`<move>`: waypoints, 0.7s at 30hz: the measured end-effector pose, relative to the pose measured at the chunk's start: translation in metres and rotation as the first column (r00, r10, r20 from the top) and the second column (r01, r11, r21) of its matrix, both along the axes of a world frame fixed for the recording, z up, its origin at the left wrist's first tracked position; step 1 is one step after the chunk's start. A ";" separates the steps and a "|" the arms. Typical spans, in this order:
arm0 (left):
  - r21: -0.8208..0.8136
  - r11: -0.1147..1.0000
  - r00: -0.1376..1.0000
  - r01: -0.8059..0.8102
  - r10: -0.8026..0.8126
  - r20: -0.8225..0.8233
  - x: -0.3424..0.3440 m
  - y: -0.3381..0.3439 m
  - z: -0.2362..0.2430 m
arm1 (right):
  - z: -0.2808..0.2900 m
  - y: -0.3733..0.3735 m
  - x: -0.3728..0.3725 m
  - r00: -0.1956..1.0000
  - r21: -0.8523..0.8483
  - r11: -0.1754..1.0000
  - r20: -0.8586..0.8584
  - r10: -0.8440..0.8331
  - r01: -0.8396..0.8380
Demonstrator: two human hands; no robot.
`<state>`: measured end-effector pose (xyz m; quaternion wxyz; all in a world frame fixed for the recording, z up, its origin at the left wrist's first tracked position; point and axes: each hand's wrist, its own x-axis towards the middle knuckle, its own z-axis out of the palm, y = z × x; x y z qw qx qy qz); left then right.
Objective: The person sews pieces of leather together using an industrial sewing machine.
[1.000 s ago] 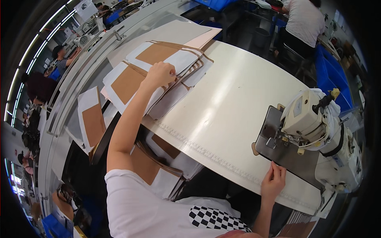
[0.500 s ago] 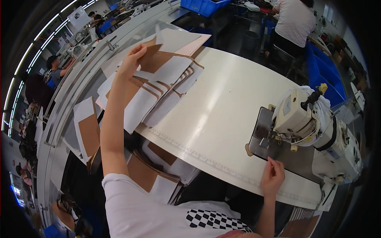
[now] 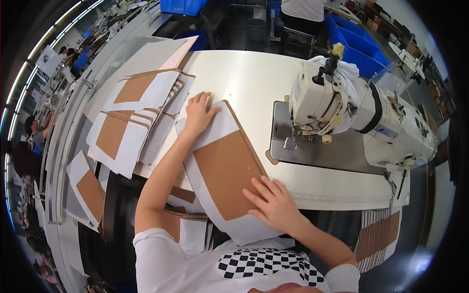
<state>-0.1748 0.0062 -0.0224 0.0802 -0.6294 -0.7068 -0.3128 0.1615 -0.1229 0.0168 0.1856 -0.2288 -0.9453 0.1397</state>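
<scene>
A white panel with a large brown rectangle [image 3: 229,171] lies slanted over the front edge of the table, its lower end over my lap. Brown layers show along its right edge. Near the panel's upper left corner rests my left hand [image 3: 198,116], fingers stretched out and thumb apart. My right hand [image 3: 274,202] lies flat with spread fingers on the panel's lower right edge. Left of it, stacks of similar white and brown panels [image 3: 129,129] sit on the table. To the right stands a cream sewing machine [image 3: 320,97] with a grey metal bed plate [image 3: 312,154].
A ruler strip [image 3: 337,197] runs along the front edge of the white table [image 3: 239,73]. More panels [image 3: 193,232] lie below the table edge, and striped pieces [image 3: 376,239] hang at the lower right. Blue bins [image 3: 354,44] and a seated person [image 3: 304,12] are beyond.
My left hand has come from the stack toward the middle, and a panel now lies before me. My right hand has left the machine plate's corner and opened onto the panel. The view has shifted right.
</scene>
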 end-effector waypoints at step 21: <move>-0.054 0.615 0.607 0.787 -0.787 -0.112 0.169 -0.005 0.025 | 0.000 0.082 0.018 0.572 -0.658 0.437 -0.012 -0.820 0.613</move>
